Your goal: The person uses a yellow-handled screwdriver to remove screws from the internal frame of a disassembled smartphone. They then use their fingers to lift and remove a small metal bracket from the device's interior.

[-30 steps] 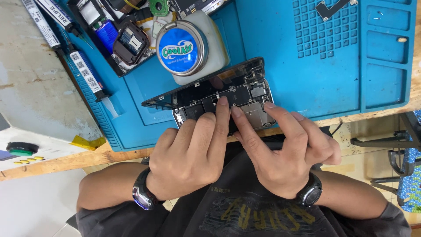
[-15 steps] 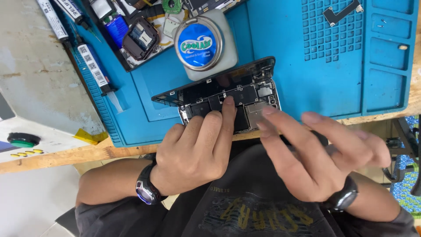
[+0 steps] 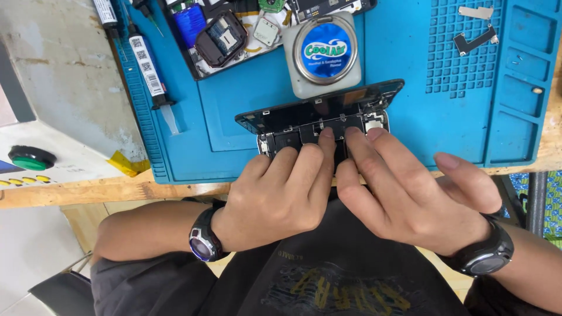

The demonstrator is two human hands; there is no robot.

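— Where do we have the opened phone [image 3: 319,126] right now?

— It lies at the near edge of the blue work mat [image 3: 410,105], which covers the wooden bench [image 3: 117,190]. Its dark screen panel [image 3: 316,105] is tilted up along the far side, and the body with the exposed parts faces us.

— And our hands?

— Our left hand [image 3: 281,196] lies over the left part of the phone body, fingers curled down, with the middle fingertip pressing on the parts near the centre. Our right hand [image 3: 404,193] comes in beside it, index and middle fingers stretched out flat, their tips touching the inner parts just right of the left fingertip. Neither grip is closed around anything; both are loose, fingers only pressing on the phone (the thumbs are tucked under, so we cannot tell what they do).

— What sits around it?

— Just behind the screen panel stands a round tin with a blue lid [image 3: 326,50] on a pale square base. Farther left, a tray of small parts holds a dark smartwatch body [image 3: 220,38]. A syringe-like tube [image 3: 151,73] lies along the left side of the mat. Off the mat on the left, a green round knob [image 3: 30,158] sits on a white surface. We wear a dark wristwatch on each wrist, one on the left [image 3: 205,241] and one on the right [image 3: 486,257].
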